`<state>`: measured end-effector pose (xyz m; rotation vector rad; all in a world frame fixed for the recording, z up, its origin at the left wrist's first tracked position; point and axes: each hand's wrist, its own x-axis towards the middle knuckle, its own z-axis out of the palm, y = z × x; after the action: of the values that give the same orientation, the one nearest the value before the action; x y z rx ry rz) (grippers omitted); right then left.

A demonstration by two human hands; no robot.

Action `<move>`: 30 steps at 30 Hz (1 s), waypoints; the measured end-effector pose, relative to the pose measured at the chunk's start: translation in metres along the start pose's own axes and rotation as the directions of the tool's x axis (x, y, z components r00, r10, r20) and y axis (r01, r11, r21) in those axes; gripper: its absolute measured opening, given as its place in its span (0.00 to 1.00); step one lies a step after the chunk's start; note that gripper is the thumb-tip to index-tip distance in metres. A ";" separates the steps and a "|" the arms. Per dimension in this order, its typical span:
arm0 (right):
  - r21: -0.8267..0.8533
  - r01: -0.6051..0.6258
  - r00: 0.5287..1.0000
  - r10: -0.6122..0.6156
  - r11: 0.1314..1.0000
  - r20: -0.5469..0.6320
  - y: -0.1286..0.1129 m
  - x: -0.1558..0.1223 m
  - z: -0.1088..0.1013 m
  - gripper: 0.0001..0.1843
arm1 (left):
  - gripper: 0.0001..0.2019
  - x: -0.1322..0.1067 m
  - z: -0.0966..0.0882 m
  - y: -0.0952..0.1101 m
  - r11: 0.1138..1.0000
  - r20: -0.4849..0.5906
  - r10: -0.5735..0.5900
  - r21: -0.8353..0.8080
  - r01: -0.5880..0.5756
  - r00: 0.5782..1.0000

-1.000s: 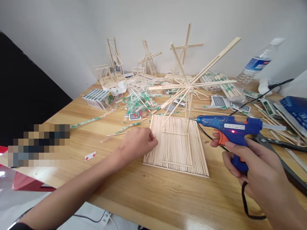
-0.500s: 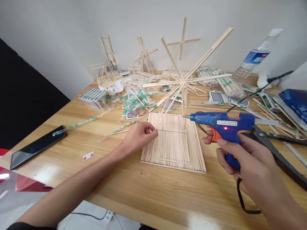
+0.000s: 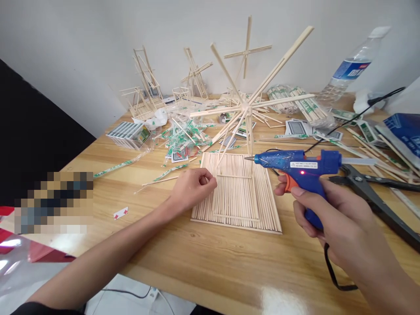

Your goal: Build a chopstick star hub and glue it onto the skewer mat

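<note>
I'm resting my left hand (image 3: 193,190) at the edge of the flat, pale chopstick mat (image 3: 236,197), its fingers curled into a loose pinch, though I can't tell whether they're holding anything. The spoked wooden chopstick frame (image 3: 246,109) is standing on the mat — and I'm aiming the blue hot glue gun (image 3: 302,168) steadily toward its foot, my right hand (image 3: 341,218) wrapping the grip, with the black-handled shears (image 3: 370,188) crowding my right side.

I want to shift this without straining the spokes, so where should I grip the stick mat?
Take the stick mat by its near edge, coming from the front: that edge lies flat on the table and well away from the spoked stick frame, which stands toward the far end.
</note>
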<state>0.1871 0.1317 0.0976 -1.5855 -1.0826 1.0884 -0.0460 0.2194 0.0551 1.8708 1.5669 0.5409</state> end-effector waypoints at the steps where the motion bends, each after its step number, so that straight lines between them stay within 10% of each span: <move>1: -0.005 0.005 1.000 -0.005 1.000 0.006 0.000 0.000 0.000 0.17 | 0.08 0.000 -0.001 0.000 1.000 0.006 -0.003 -0.002 0.003 1.000; 13: -0.242 0.079 0.955 -0.004 0.967 0.298 0.014 -0.006 0.022 0.16 | 0.07 0.008 -0.009 -0.009 0.982 -0.003 -0.006 -0.189 0.005 1.000; 30: -0.311 0.180 0.958 -0.094 0.933 0.273 0.032 0.014 0.034 0.18 | 0.08 0.013 -0.008 -0.015 0.973 -0.023 0.011 -0.232 -0.016 1.000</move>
<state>0.1630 0.1447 0.0570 -1.6255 -1.5978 1.0734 -0.0597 0.2351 0.0497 1.7047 1.4373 0.7201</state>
